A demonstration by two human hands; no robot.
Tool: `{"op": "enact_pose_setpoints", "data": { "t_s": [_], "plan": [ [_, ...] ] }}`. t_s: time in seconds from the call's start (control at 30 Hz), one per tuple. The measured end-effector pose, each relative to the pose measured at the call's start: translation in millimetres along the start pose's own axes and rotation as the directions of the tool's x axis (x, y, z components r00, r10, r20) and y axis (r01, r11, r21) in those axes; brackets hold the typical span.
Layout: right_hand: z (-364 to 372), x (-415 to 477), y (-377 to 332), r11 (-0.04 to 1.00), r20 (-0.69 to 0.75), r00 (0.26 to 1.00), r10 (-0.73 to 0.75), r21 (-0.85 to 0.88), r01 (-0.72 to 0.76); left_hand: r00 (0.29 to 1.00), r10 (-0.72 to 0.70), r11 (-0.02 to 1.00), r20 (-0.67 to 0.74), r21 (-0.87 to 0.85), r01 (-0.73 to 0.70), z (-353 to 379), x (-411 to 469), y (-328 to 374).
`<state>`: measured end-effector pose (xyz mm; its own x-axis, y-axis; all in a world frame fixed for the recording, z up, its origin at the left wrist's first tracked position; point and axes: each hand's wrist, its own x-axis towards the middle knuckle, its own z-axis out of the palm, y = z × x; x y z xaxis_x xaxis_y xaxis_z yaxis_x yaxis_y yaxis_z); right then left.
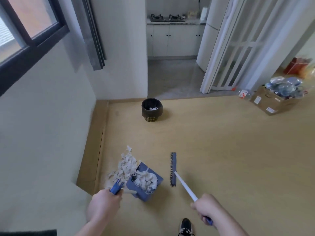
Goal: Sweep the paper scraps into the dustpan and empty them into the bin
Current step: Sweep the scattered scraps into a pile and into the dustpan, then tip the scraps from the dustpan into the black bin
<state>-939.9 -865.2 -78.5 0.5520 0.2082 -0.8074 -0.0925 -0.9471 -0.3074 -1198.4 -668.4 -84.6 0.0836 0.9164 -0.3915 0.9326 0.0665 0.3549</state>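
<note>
My left hand (104, 204) grips the blue handle of the blue dustpan (144, 182), which sits low over the tan floor and holds a heap of white paper scraps (148, 180). More paper scraps (125, 166) lie piled on the floor just left of the pan. My right hand (206, 207) holds the white stick of the broom (173, 169), whose blue-grey head rests on the floor to the right of the pan. The black bin (152, 109) stands farther ahead near the kitchen doorway, with some white paper inside.
A white wall and wooden skirting (95, 150) run along the left. A cardboard box (274, 103) full of bottles sits at the far right. A folding white door (226, 53) stands open at the kitchen. My black shoe (185, 226) shows at the bottom.
</note>
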Motion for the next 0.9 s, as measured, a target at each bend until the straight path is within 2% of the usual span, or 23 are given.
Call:
{"op": "enact_pose_setpoints", "data": {
  "t_s": [0.13,0.37,0.43,0.57,0.6,0.7,0.9],
  "plan": [
    [-33,16,-15,0.958,0.005,1.0,-0.026,0.285,0.023,0.997,0.068,0.997,-0.04,-0.039,-0.069,-15,15,57],
    [-114,42,-51,0.863,-0.065,0.987,-0.149,0.478,0.162,0.98,0.111,0.988,-0.168,-0.085,-0.126,-39,39,164],
    [-137,54,-57,0.844,-0.046,0.981,-0.188,0.503,0.185,0.971,0.112,0.987,-0.211,-0.087,-0.133,-42,49,191],
    [-170,67,-71,0.86,0.194,0.976,-0.095,0.51,-0.018,0.952,0.106,0.987,-0.288,-0.089,-0.137,-50,67,227],
    [-185,77,-80,0.861,0.198,0.976,-0.093,0.508,-0.021,0.947,0.112,0.986,-0.3,-0.083,-0.143,-47,75,245],
    [-200,87,-115,0.845,0.091,0.983,-0.159,0.528,0.087,0.943,0.105,0.986,-0.317,-0.093,-0.141,-51,85,273],
    [-213,119,-178,0.87,0.067,0.973,-0.219,0.466,0.163,0.934,0.082,0.99,-0.348,-0.083,-0.118,-61,131,324]
  ]
}}
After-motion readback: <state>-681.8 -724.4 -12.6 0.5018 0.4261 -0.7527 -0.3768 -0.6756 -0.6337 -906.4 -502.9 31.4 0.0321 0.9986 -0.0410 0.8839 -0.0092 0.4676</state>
